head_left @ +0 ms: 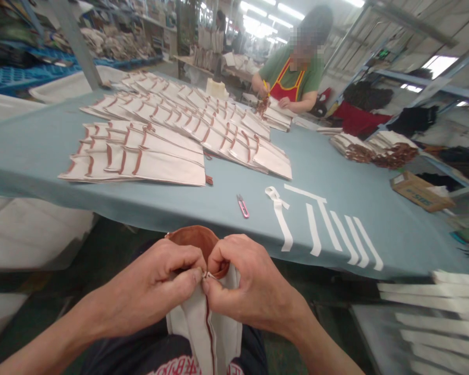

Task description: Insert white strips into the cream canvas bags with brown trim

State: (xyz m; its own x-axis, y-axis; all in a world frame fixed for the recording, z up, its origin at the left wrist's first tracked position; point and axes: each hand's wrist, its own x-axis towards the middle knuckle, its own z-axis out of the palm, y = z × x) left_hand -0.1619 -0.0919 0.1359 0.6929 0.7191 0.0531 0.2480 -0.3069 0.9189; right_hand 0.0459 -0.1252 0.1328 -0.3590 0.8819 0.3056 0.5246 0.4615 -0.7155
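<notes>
My left hand [156, 284] and my right hand [246, 281] meet over my lap, both pinched on a white cloth bag with brown trim [207, 328]. The fingertips press together at the bag's top edge, where a brown loop [193, 237] rises behind my knuckles. The bag hangs down between my wrists onto my dark clothing. A small pink thread snipper [243, 206] lies on the blue-grey table [336, 177] just beyond my hands.
Rows of white bags with brown handles [140, 153] overlap across the table. White fabric strips [328, 224] lie at right. A person in a green shirt and red apron [293, 78] works at the far end. A cardboard box [420, 191] and more bag stacks [375, 148] sit right.
</notes>
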